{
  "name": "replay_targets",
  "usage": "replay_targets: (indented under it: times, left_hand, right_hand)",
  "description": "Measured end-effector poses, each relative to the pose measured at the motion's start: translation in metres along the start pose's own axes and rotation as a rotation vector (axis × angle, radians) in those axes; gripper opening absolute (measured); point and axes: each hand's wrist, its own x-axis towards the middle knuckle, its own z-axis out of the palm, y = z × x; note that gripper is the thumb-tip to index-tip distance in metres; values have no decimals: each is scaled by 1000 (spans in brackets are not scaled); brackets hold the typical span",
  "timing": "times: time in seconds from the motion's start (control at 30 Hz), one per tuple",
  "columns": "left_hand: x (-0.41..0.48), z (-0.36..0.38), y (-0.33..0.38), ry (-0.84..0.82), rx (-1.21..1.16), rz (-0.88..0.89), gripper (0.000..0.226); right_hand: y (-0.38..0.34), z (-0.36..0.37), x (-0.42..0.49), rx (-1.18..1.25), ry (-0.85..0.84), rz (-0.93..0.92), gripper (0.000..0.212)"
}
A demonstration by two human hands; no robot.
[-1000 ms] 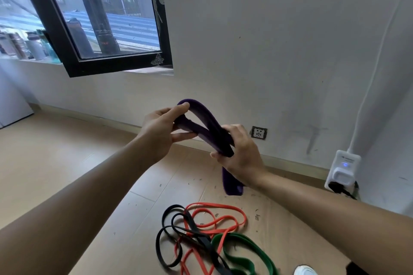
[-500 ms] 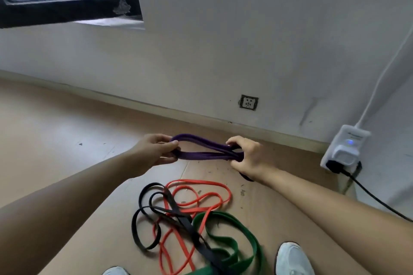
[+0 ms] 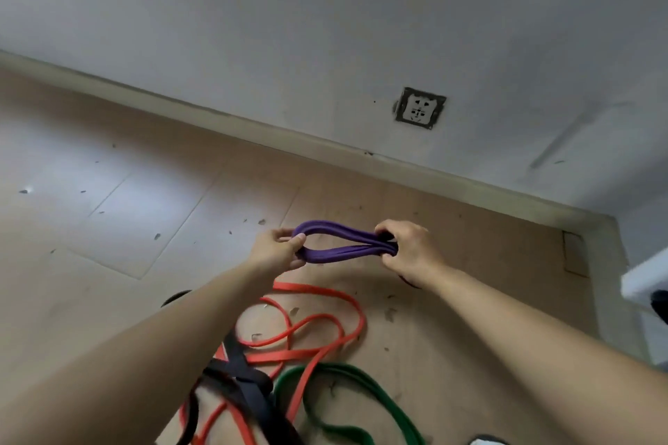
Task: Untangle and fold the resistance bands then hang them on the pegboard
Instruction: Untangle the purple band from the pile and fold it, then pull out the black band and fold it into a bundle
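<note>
A purple resistance band (image 3: pixel 339 242), folded into a short flat loop, stretches level between both hands above the floor. My left hand (image 3: pixel 276 253) pinches its left bend with thumb and fingers. My right hand (image 3: pixel 412 253) grips the bunched right end in curled fingers. Below them on the floor lies a tangle: an orange band (image 3: pixel 318 332), a black band (image 3: pixel 242 383) crossing over it, and a green band (image 3: pixel 361 394) to the right. No pegboard is in view.
A grey wall with a wall socket (image 3: pixel 419 108) and a skirting board (image 3: pixel 253 126) runs across the back. The wooden floor (image 3: pixel 126 209) carries small bits of debris. A white object (image 3: pixel 647 275) sits at the right edge, and a shoe tip (image 3: pixel 488 441) shows at the bottom.
The view has tilted down and the window has left the frame. Both hands have lowered with the purple band, which went from an upright arch to a flat level loop.
</note>
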Motion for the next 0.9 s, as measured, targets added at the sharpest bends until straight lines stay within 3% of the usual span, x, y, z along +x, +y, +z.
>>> replay_targets:
  times: [0.2, 0.37, 0.47, 0.6, 0.9]
  left_hand:
    - [75, 14, -1, 175, 74, 75, 24]
    - [98, 13, -23, 178, 616, 274, 50]
    - [97, 9, -27, 153, 624, 323, 52]
    - [87, 1, -26, 91, 646, 304, 56]
    - [21, -32, -48, 3, 535, 325, 37]
  right_hand:
    - [23, 23, 57, 34, -36, 25, 42]
    - [36, 42, 85, -227, -226, 42, 86]
    - [38, 36, 91, -330, -308, 74, 110]
    - [36, 26, 89, -413, -356, 60, 126]
    - [27, 31, 59, -395, -249, 2, 119]
